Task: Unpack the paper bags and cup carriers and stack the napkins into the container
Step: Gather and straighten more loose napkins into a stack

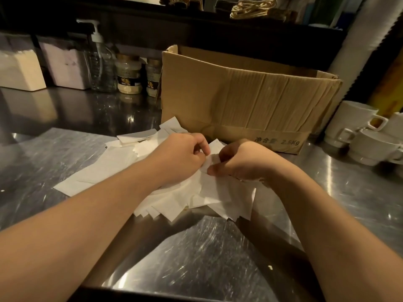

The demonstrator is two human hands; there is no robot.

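A loose heap of white napkins (pixel 122 166) lay spread on the steel table (pixel 218 258), near its middle. Both hands worked at the top of the heap: the left hand (pixel 181 155) and the right hand (pixel 242 160) each had a grip pinching the same napkin (pixel 212 159) between thumb and curled fingers. Just behind them stood an open cardboard box (pixel 244 103). White cups (pixel 366 136) were stacked by the table's right edge.

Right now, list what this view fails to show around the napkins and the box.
- Cardboard box inside: hidden by its near wall.
- Napkins under both forearms: covered.
- Left hand and right hand fingers: curled out of sight into the paper.
- Jar labels: too dark and blurred.
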